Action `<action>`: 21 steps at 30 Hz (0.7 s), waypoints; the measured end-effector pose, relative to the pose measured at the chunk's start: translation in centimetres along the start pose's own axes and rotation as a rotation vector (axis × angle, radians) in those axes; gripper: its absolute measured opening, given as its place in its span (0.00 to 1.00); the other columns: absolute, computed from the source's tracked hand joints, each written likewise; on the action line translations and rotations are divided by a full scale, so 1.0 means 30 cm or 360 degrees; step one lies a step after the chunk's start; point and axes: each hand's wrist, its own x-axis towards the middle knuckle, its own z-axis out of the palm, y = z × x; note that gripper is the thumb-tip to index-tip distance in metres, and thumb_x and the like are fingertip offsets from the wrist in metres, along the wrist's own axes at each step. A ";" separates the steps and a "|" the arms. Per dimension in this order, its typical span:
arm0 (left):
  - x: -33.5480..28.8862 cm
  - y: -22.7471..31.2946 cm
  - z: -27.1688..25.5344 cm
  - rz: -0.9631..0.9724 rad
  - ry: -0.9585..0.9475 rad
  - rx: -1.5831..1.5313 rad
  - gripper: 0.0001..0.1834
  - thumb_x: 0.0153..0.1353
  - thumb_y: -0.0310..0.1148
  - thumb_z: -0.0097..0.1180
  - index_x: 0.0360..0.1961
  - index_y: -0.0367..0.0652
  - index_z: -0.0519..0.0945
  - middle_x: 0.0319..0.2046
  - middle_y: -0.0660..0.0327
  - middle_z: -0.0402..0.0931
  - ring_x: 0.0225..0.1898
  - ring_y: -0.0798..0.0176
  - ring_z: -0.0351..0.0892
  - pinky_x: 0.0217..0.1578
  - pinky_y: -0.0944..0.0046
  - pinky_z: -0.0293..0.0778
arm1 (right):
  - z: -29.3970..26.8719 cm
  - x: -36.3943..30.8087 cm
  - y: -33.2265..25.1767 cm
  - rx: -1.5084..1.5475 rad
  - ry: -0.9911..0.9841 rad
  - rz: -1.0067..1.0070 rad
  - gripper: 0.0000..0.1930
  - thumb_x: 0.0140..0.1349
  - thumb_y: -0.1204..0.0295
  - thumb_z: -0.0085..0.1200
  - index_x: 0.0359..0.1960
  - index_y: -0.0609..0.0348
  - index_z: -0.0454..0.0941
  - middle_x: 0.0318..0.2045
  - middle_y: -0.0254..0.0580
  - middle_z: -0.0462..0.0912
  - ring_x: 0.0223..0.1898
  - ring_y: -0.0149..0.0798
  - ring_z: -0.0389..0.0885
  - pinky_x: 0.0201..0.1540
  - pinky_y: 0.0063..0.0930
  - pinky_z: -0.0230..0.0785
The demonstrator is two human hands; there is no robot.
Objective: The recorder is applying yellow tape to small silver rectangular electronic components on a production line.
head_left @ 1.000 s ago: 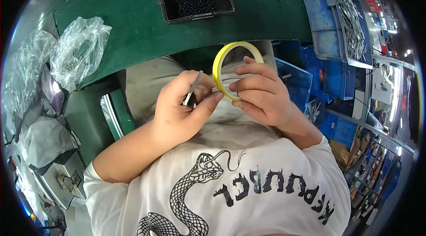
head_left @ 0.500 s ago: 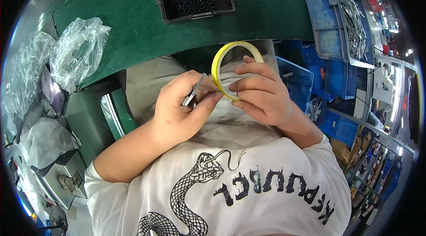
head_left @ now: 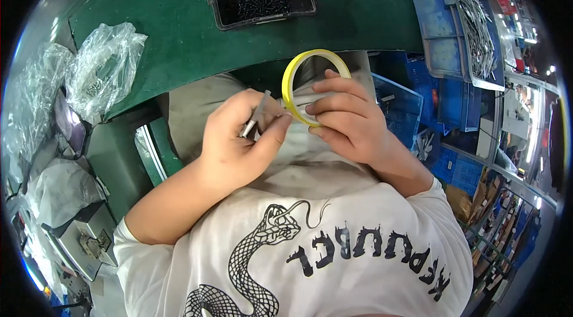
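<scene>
A roll of yellow tape [head_left: 289, 87] stands tilted above my lap. My right hand [head_left: 349, 115] grips its lower right side, with fingers reaching through the ring. On the left, my left hand [head_left: 242, 138] is closed on a thin grey metal piece [head_left: 256, 115] that slants up between its fingers. The thumb and forefinger of that hand pinch together beside the tape roll's left edge. Whether they hold a tape end I cannot tell.
A black bin [head_left: 262, 17] of small dark parts stands on the green table [head_left: 358, 16]. Clear plastic bags [head_left: 104, 72] lie at the left. A blue bin [head_left: 439, 31] of thin metal pieces is at the right, above blue crates [head_left: 400, 108].
Both hands and the tape roll have risen slightly toward the table. The grey metal piece has turned a little in my left hand, and my left fingertips have drawn slightly left.
</scene>
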 end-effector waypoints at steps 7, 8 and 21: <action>0.031 -0.001 -0.004 0.0245 0.0169 0.0359 0.11 0.52 0.17 0.64 0.38 0.35 0.82 0.28 0.57 0.79 0.25 0.66 0.76 0.25 0.68 0.71 | 0.002 0.004 -0.007 -0.0081 0.0037 0.0060 0.13 0.52 0.77 0.66 0.38 0.59 0.77 0.41 0.42 0.83 0.54 0.53 0.77 0.65 0.55 0.64; 0.029 0.001 -0.003 0.0244 0.0169 0.0361 0.11 0.52 0.17 0.64 0.38 0.35 0.82 0.28 0.57 0.79 0.25 0.66 0.76 0.25 0.68 0.71 | 0.006 0.006 -0.009 -0.0109 0.0036 0.0077 0.12 0.52 0.77 0.66 0.37 0.59 0.78 0.41 0.41 0.83 0.54 0.52 0.77 0.65 0.54 0.64; 0.039 0.011 -0.019 0.0088 0.0148 0.0604 0.09 0.47 0.22 0.65 0.32 0.37 0.81 0.28 0.54 0.79 0.28 0.53 0.80 0.30 0.60 0.75 | 0.017 0.021 -0.004 -0.0162 -0.0064 0.0110 0.09 0.51 0.78 0.65 0.34 0.59 0.79 0.41 0.40 0.83 0.54 0.51 0.77 0.64 0.52 0.64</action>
